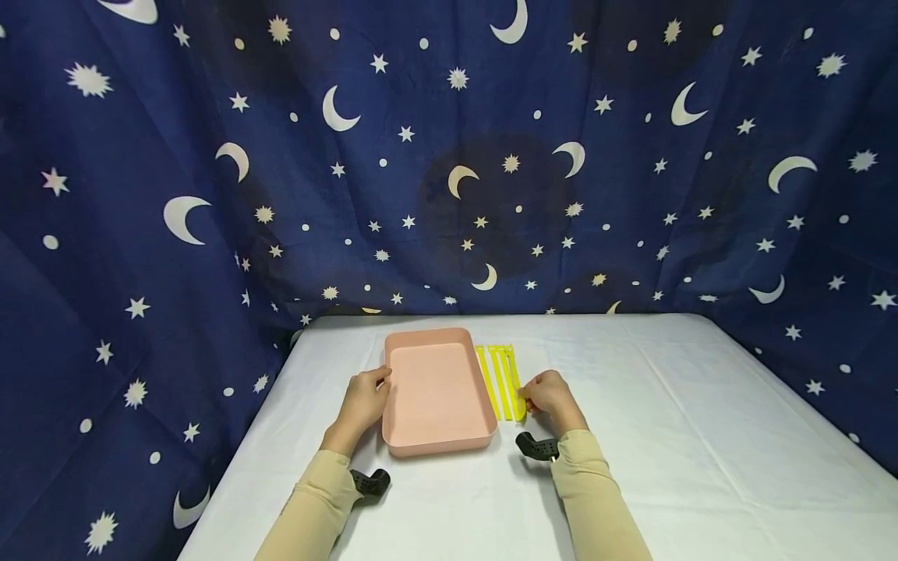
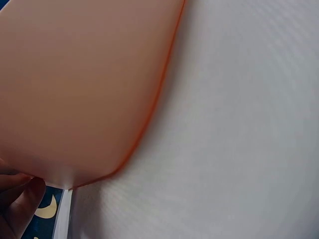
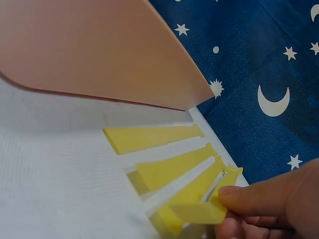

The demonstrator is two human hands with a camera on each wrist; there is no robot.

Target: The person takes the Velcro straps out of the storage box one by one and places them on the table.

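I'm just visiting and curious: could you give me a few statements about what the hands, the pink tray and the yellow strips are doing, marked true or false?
1. The shallow pink plastic tray is empty. True.
2. The flat yellow plastic strips lie inside the tray. False: they lie on the white table, right of it.
3. The right hand pinches a yellow strip's end. True.
4. The left hand is far from the tray. False: it holds the tray's left edge.

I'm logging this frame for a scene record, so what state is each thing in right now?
Pink tray: upright on the table, nothing in it.
Yellow strips: lying flat side by side, right of the tray.
Nearest yellow strip: its near end pinched and lifted.
Left hand: holds the tray's left rim.
Right hand: pinches the strip's end.
Table: covered in white cloth.
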